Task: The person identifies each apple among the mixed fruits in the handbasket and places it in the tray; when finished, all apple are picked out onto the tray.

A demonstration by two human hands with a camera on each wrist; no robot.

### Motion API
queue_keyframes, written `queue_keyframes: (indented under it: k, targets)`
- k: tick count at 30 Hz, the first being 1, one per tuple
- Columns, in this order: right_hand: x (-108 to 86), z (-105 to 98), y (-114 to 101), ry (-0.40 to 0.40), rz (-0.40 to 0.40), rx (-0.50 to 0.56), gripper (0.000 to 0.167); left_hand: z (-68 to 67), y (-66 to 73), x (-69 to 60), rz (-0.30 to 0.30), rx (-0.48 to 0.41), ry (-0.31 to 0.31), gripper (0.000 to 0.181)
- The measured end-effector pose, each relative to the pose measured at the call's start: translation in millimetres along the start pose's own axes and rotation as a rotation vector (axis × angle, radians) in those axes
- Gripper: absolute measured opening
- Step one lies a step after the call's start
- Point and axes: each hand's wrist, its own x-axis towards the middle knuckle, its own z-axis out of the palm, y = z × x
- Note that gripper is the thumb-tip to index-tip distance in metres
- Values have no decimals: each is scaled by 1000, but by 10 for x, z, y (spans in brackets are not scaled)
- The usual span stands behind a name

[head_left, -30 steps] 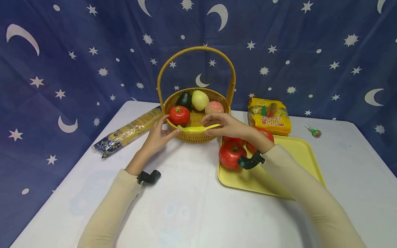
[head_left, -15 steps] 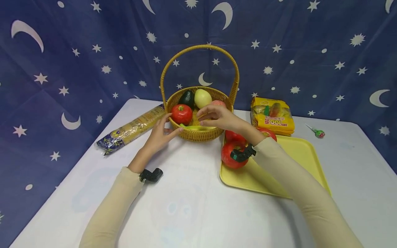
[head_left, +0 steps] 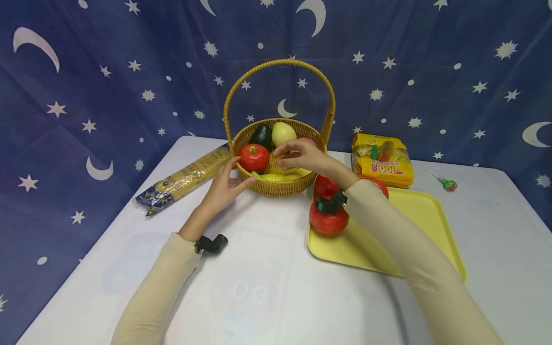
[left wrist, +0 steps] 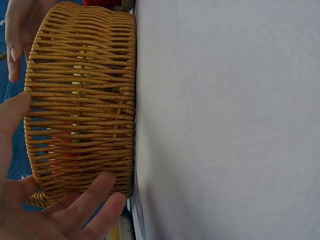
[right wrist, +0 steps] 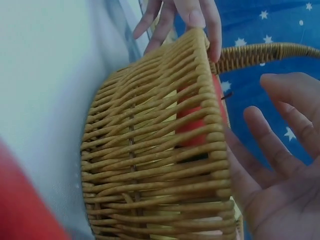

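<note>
A wicker basket (head_left: pixel 280 190) with a tall handle holds a red apple (head_left: pixel 254 158), an avocado (head_left: pixel 261 135), a pale yellow fruit (head_left: pixel 283 133), a peach partly hidden by the hand, and a banana (head_left: pixel 275 177) along its front wall. My left hand (head_left: pixel 218 192) rests on the basket's left side: its thumb touches the front rim and spread fingers lie against the outer wall (left wrist: pixel 90 110). Above the basket's front right is my right hand (head_left: pixel 308 157), loosely bent fingers apart and holding nothing. The right wrist view shows its palm (right wrist: pixel 287 200) beside the rim.
A yellow tray (head_left: pixel 416 211) with several red fruits (head_left: pixel 329 218) stands at the basket's right, partly under the right forearm. Behind it lies a yellow food packet (head_left: pixel 381 165), with a lollipop (head_left: pixel 449 185) alongside. A long pasta packet (head_left: pixel 185 179) lies at left.
My right hand has let go of the banana and lifted up and left from it, leaving it in the basket. The left hand stays at the basket's side. The view shifts slightly.
</note>
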Motion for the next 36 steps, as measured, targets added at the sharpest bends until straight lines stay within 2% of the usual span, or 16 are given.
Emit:
queue_keyframes:
  k: [4, 17, 27, 36]
  targets:
    - [56, 8, 2, 11, 53, 47, 32, -6, 1, 7, 0, -3, -1, 80]
    - [186, 42, 140, 35, 80, 62, 33, -23, 11, 11, 0, 8, -5, 80]
    - [261, 111, 174, 55, 89, 127, 32, -12, 3, -1, -5, -7, 6, 79]
    - [316, 85, 214, 64, 101, 176, 36, -8, 20, -1, -27, -15, 8, 79]
